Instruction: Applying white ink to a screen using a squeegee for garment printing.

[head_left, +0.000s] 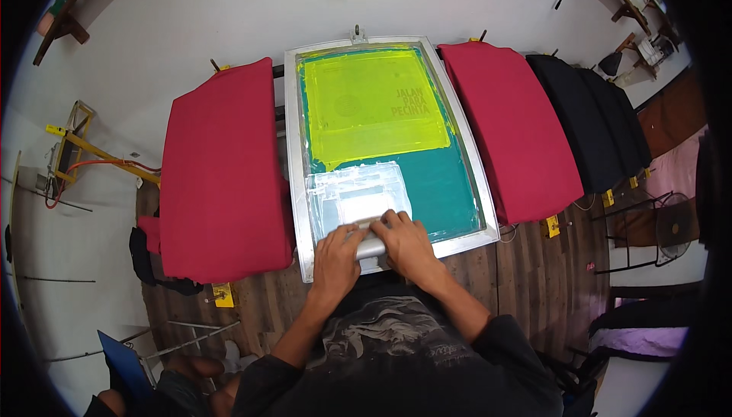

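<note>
Both of my hands grip a silver squeegee (371, 248) at the near end of a screen-printing frame (296, 211). My left hand (336, 258) is closed around the squeegee's left part, and my right hand (405, 245) is closed on its right part. White ink (366, 194) lies smeared on the mesh just beyond the squeegee, in the near left area. The far part of the mesh shows a yellow-green area (366, 101) with faint lettering, surrounded by a teal coating (446, 196). The squeegee's lower edge is hidden.
Red fabric on a board (221, 181) stands left of the frame, and another red piece (511, 127) stands right. Black fabric-covered boards (572, 123) follow farther right. A hinge clamp (357, 34) sits at the frame's far edge. Another person's legs (191, 375) show at lower left. A fan (675, 226) stands right.
</note>
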Available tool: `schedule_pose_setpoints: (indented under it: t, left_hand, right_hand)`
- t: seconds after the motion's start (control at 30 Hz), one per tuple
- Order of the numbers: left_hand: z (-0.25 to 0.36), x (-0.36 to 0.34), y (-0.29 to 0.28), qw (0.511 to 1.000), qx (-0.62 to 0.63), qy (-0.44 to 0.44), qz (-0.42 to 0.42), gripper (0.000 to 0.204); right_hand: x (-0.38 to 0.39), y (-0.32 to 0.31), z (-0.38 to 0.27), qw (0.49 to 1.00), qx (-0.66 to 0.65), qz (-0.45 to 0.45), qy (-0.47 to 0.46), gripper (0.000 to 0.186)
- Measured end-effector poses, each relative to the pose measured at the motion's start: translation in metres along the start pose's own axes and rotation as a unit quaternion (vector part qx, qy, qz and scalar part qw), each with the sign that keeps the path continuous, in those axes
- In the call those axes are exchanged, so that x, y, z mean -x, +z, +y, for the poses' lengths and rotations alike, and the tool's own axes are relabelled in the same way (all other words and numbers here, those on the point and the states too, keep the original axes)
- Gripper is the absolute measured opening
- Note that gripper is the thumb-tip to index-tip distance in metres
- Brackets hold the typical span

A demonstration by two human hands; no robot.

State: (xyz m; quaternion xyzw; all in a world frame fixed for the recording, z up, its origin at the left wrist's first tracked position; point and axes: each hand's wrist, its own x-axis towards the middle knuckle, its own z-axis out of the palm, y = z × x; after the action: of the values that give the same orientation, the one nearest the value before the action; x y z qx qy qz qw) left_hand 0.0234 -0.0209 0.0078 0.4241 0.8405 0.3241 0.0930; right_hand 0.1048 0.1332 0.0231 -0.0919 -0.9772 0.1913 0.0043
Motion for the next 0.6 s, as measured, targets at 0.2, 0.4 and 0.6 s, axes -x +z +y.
schedule_pose_setpoints:
  t: [0.2, 0.4, 0.6]
  left_hand:
    - [-0.018, -0.008, 0.021, 1.000, -0.004, 0.005, 0.028, 0.058]
    - [-0.003, 0.013, 0.013, 0.999, 0.005, -0.027, -0.019, 0.056]
    - [-0.009, -0.009, 0.007, 0.999, 0.019, 0.023, 0.043, 0.055]
  right_hand:
    - [-0.010, 0.030, 0.011, 0.999, -0.009, 0.050, 0.012, 0.038]
    - [0.016, 0.023, 0.004, 1.000, -0.014, 0.014, 0.001, 0.060]
    - [-0.011, 0.010, 0.006, 0.999, 0.020, 0.048, -0.007, 0.053]
